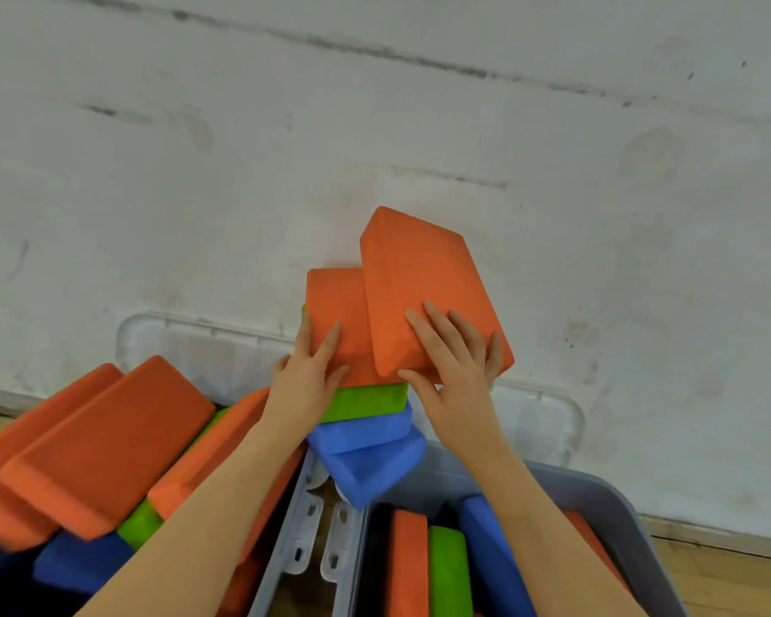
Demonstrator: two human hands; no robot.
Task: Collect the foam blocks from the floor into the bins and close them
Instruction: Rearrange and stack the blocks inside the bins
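Both forearms reach forward from the lower edge of the view toward twelve o'clock. The left hand lies palm down, fingers spread, gripping the near end of an orange block that tops a stack: a green block directly beneath it, two blue blocks under that. The right hand clasps a second orange block at its near end, fingers across the top face, thumb on the near edge; this block is tilted and overlaps the first at its right side.

The stack stands between two grey bins. The left bin, at seven o'clock, is heaped above its rim with orange, green and blue blocks. The right bin, at five o'clock, holds orange, green and blue blocks standing on edge. Clear lids lean against the white wall behind the bins.
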